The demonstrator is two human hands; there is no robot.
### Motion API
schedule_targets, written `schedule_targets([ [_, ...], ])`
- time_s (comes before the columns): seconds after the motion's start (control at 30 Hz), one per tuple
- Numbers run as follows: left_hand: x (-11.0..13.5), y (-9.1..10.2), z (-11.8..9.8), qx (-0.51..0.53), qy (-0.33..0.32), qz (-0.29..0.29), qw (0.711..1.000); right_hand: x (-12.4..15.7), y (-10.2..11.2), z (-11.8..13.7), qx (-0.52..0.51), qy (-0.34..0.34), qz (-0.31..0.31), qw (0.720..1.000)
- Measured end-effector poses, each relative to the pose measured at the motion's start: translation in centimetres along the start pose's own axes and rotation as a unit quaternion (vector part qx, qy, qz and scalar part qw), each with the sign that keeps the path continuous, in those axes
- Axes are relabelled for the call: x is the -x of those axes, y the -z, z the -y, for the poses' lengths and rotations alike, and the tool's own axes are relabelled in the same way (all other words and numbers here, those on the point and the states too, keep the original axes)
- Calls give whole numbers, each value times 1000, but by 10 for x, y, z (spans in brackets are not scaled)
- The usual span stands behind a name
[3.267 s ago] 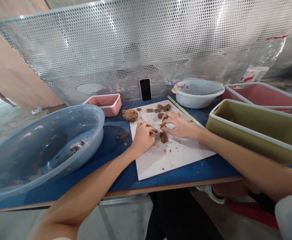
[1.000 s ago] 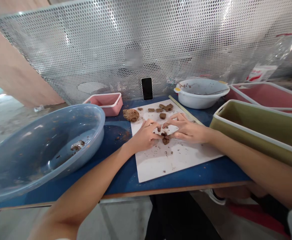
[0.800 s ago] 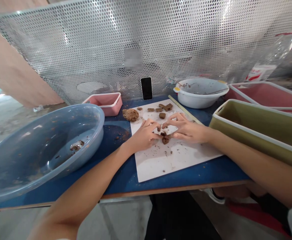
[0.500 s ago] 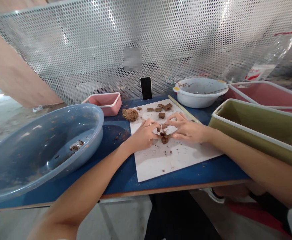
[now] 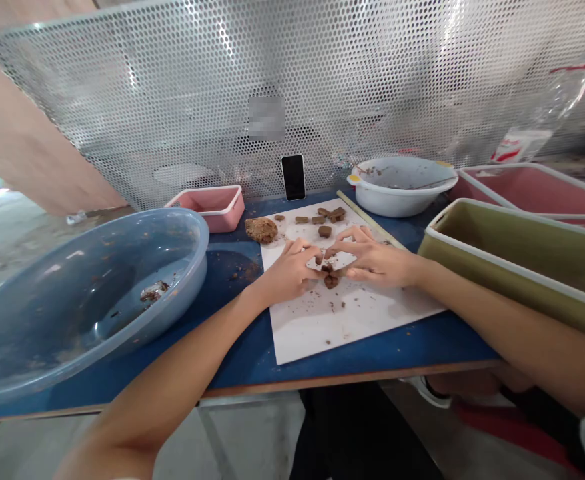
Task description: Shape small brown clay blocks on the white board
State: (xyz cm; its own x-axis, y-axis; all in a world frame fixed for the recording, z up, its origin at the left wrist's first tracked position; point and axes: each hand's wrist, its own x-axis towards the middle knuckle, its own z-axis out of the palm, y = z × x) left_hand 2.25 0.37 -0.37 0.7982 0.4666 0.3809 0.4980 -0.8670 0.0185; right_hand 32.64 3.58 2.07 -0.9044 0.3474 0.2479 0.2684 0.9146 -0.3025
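A small dark brown clay piece (image 5: 331, 281) sits on the white board (image 5: 302, 333), between my hands. From its left, my left hand (image 5: 293, 270) holds it with thumb and bent fingers. My right hand (image 5: 367, 259) reaches in from the other side, its thumb and fingertips closed toward the same piece. The fingers partly hide the clay. Crumbs lie scattered around it. Behind my fingers are a short clay block (image 5: 325, 231) and several more small blocks (image 5: 333, 215). A large rough clay lump (image 5: 261, 230) rests at the board's left edge.
A big blue basin (image 5: 192, 293) stands left, a small pink tub (image 5: 228, 213) behind it. A pale stick (image 5: 367, 217) lies along the board's right side. Beyond are a phone (image 5: 293, 177), a white basin (image 5: 397, 200), an olive tub (image 5: 502, 267), a pink tub (image 5: 537, 190) and perforated metal (image 5: 182, 80).
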Motion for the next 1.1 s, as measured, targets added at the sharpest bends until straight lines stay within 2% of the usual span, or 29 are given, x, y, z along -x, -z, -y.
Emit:
schedule_targets([
  [0.27,-3,3,-2,-7,-4,10,1000,0,1,1,23,4,10,1000],
  [0.47,1,2,-2,-9,41,-32,999,4,2,-2,13,10,-43,999],
  [0.8,-1,1,0,1,3,-3,1000,1,-3,-2,3,6,1,1000],
  [1.1,0,3,-3,-8,37,-23,999,2,2,-4,11,6,-17,1000],
])
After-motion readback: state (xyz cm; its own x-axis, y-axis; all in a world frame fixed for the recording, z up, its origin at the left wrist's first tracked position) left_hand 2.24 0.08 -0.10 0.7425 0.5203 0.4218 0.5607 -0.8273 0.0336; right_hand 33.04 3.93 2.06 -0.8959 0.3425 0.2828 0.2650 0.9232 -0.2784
